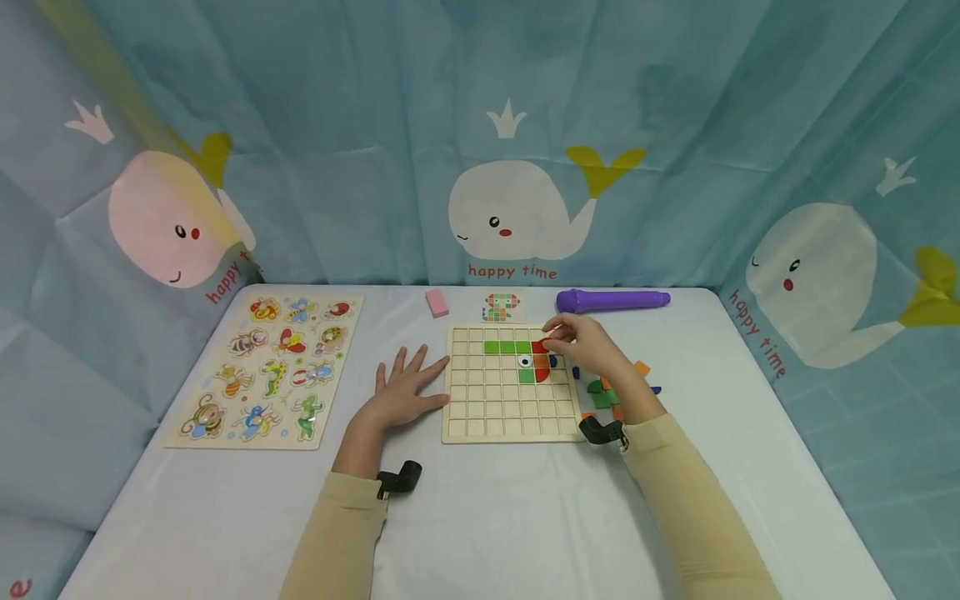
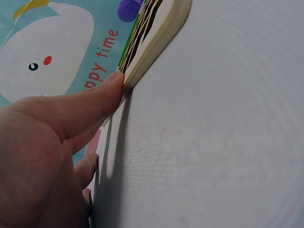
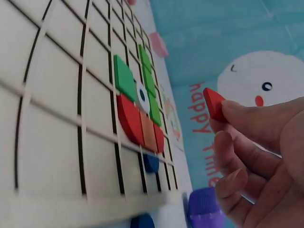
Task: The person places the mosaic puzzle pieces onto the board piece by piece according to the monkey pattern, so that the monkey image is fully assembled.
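Note:
Near the table's middle lies a wooden grid board (image 1: 495,423). Several light green tiles (image 1: 506,347) line an upper row; below are an eye tile (image 1: 525,362), a darker green tile (image 1: 527,377), an orange tile (image 1: 542,362), red rounded pieces (image 3: 130,118) and a blue piece (image 1: 553,362). My right hand (image 1: 592,343) pinches a red piece (image 3: 213,103) between thumb and forefinger over the board's upper right part. With fingers spread, my left hand (image 1: 395,396) rests on the table, its thumb (image 2: 95,102) and forefinger touching the board's left edge.
Loose coloured pieces (image 1: 602,398) lie right of the board, partly behind my right forearm. Beyond the board are a pink block (image 1: 437,303), a pattern card (image 1: 500,307) and a purple toy microphone (image 1: 613,301). An insect picture puzzle (image 1: 255,392) lies at left. Whale-printed curtains (image 1: 360,217) surround the table.

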`<state>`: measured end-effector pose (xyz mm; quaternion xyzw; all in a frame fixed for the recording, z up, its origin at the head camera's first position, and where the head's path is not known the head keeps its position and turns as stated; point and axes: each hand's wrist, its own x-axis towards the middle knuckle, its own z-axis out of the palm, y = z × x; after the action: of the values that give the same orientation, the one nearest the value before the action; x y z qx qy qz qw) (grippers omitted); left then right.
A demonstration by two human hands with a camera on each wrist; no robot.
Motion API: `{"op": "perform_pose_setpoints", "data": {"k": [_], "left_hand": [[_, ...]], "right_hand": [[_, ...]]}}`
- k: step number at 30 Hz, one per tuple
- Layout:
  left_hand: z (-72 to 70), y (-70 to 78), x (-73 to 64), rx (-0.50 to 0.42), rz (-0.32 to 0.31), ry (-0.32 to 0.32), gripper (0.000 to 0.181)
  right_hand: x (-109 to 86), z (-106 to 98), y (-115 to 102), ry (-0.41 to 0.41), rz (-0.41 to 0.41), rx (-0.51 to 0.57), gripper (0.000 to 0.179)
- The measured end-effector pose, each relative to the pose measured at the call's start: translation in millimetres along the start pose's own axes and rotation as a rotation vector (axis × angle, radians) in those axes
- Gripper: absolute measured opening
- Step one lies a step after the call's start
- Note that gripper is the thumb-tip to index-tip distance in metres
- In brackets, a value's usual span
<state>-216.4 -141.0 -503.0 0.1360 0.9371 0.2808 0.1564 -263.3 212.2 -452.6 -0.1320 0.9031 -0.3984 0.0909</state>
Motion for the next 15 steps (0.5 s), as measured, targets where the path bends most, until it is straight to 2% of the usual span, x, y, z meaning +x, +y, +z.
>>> {"op": "perform_pose_setpoints", "data": {"k": [3,7,15], "left_hand": [[0.0,0.3,-0.1,-0.004,0.004,0.004,0.073],[0.0,0.4,-0.2,-0.005,0.005,0.008,0.073],[0.9,-1.5,0.1,0.002,0.009,0.010,0.074]], "right_hand": [[7.6,6,-4,0.021,-0.001,0.063,0.025],[17.4,13,-7,0.026,-0.005,0.061,0.017],[34.6,27,-14,-0.027,-0.014,0.067,0.011]]}}
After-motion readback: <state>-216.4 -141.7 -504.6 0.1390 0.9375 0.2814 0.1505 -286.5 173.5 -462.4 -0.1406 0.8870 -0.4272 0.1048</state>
